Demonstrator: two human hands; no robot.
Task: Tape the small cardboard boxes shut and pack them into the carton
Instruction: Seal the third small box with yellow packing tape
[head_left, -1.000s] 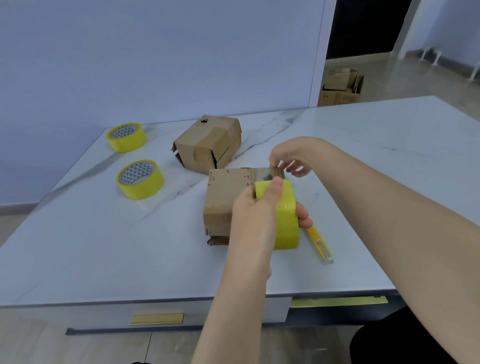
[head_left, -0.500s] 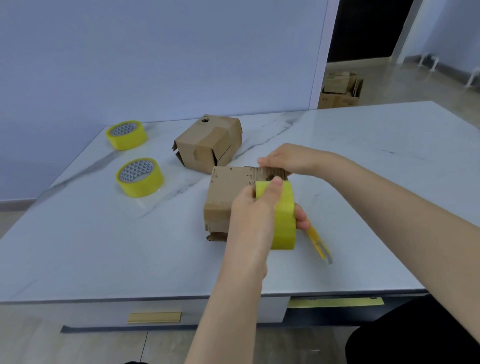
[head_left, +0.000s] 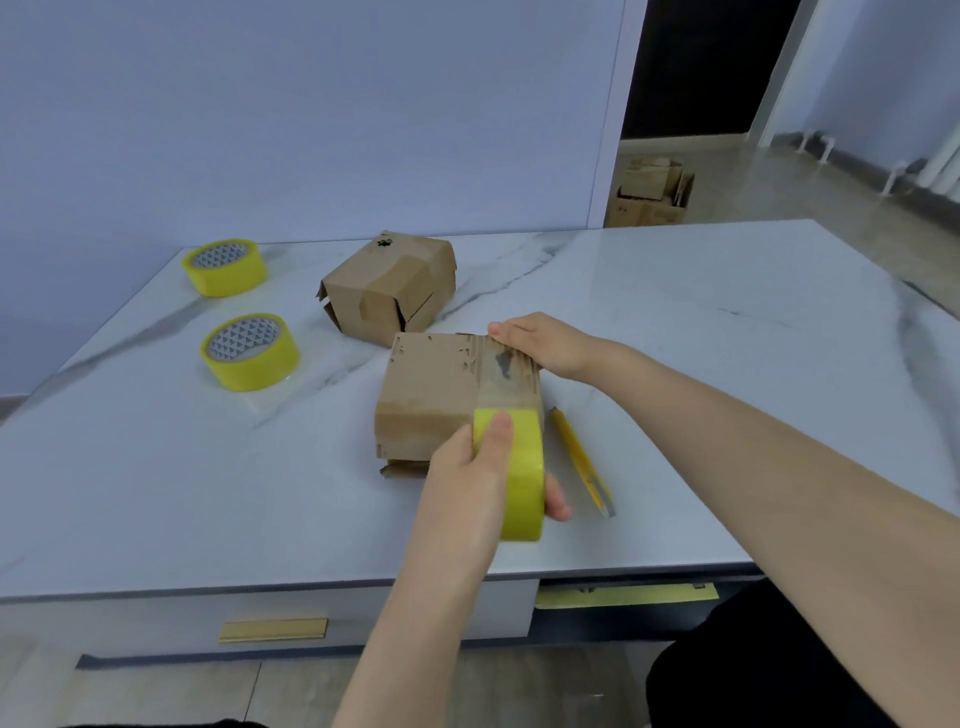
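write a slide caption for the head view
Left hand holds a yellow tape roll at the near edge of a small cardboard box; right hand presses its far edge.

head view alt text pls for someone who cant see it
A person's left hand grips a yellow tape roll at the near edge of a small cardboard box, while the right hand presses on its far edge. Also on the marble table: a second box, two spare tape rolls and a slim yellow tool.

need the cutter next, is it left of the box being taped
No, the yellow cutter lies on the table right of the box.
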